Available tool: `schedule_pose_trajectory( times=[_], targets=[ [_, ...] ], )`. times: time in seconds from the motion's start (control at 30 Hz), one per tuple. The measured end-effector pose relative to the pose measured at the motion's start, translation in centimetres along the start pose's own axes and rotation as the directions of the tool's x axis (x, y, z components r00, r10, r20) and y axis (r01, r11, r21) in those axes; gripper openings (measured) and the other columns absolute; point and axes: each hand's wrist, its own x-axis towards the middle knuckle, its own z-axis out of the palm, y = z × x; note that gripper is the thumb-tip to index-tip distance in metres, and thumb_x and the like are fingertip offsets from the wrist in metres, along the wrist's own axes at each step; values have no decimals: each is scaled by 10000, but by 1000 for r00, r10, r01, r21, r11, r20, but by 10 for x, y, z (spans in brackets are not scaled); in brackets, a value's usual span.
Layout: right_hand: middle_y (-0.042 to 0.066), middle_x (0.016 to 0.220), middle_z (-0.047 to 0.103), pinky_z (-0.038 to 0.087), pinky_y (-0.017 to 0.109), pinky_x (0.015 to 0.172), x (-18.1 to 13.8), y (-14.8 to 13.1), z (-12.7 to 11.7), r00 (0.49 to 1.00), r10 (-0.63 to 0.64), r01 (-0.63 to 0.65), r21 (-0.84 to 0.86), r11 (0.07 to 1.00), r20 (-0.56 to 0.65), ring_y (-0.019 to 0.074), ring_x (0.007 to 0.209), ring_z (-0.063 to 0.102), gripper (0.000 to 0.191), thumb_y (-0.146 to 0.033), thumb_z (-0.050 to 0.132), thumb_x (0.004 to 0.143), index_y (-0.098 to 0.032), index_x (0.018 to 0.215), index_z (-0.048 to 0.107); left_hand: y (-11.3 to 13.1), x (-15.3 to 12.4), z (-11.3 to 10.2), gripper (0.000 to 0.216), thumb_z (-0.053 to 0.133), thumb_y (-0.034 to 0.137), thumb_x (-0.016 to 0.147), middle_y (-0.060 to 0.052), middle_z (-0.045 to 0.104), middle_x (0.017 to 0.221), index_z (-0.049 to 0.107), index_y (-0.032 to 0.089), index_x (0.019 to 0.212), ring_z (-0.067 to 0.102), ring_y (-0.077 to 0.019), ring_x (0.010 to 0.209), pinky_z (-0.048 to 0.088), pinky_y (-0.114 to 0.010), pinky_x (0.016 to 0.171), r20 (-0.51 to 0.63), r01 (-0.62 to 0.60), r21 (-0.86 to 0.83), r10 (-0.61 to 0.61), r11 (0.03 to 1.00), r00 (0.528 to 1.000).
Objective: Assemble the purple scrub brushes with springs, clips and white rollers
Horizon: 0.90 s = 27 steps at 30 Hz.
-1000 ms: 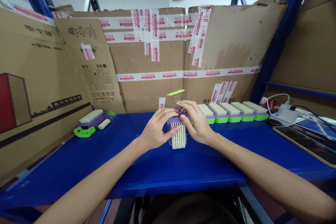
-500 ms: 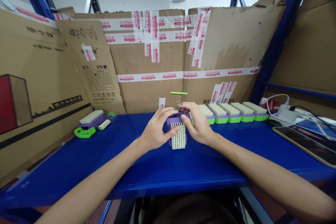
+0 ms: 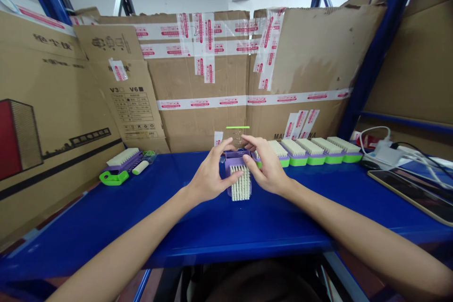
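A purple brush [image 3: 240, 184] with cream bristles lies in front of me, bristles up, its hollow purple end away from me. Around its left side curves my left hand [image 3: 209, 174], fingers spread and thumb by the bristles. My right hand [image 3: 266, 165] curves around the other side with its fingers apart and its thumb near the purple rim. Just beyond the fingertips, a thin lime-green strip [image 3: 238, 127] stands up with something see-through below it. Whether the fingertips touch that clear part I cannot tell.
Several green-and-purple brushes [image 3: 314, 151] stand in a row at the back right. At the left lie another brush [image 3: 123, 158], a green piece [image 3: 113, 178] and a white roller-like piece [image 3: 140, 167]. Right: a phone-like device [image 3: 412, 193], white charger [image 3: 387, 152] and cables. Cardboard [image 3: 205, 118] walls the back.
My fingers have spread apart at the brush's far end, uncovering more of its purple hollow. The lime-green strip has shifted slightly left and down. The brush has barely moved.
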Motion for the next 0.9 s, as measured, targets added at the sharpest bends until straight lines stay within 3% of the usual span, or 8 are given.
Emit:
schedule_pose_trajectory(
  times=[0.3,0.57,0.9],
  targets=[
    [115,1247,634,581,519,954,0,1,1,999,1,-1,16,1000,-33,285,1097,647,379,-310,539,1103,-279,1473,465,0,2,2,1091,795,434,954,-161,668,1369,46,283,1733,680,-317,1270,573,-588,1090,-10,3,-55,-3,998,1000],
    [112,1234,605,564,489,938,0,0,1,999,-2,4,41,999,-34,277,1087,626,317,-277,552,1094,-267,1402,480,-1,1,1,1081,807,450,938,-155,655,1395,95,298,1736,662,-325,1285,529,-600,1132,2,42,-43,-41,998,999],
    [106,1198,593,550,481,915,1,0,0,1000,-3,5,43,999,-27,276,1063,610,260,-258,555,1088,-266,1341,497,0,2,-1,1119,809,429,941,-144,676,1382,35,323,1742,656,-334,1294,519,-619,1141,17,52,-51,-51,997,999]
  ],
)
